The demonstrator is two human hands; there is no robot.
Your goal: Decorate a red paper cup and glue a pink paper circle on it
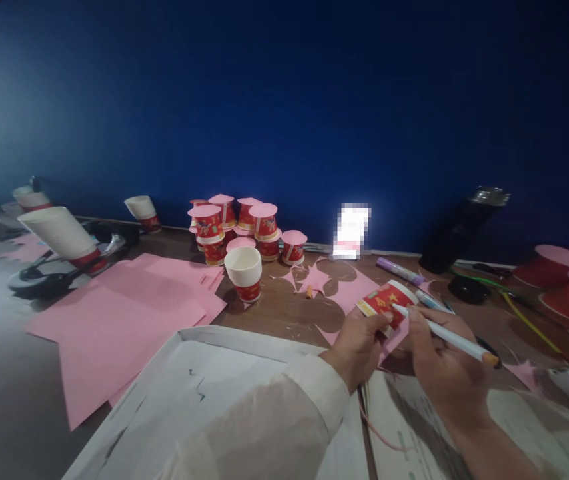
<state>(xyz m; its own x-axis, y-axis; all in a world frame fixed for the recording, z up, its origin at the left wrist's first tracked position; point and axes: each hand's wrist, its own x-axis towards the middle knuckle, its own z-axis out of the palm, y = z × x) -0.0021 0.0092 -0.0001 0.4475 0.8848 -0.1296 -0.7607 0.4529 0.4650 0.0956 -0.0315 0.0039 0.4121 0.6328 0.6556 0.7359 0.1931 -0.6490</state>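
Observation:
My left hand is closed around a red paper cup with gold figures, tilted on its side. In my right hand is a white marker with an orange end, its tip at the cup's red wall; whether it touches, I cannot tell. A piece of pink paper shows below the cup, between the hands. Beyond them lie pink paper offcuts, a small orange cap and a purple glue tube.
Red cups topped with pink discs are stacked at the back. Nested white-rimmed cups stand nearer. Pink sheets and tilted cup stacks lie left. A bright phone screen, dark bottle and white box lid are also here.

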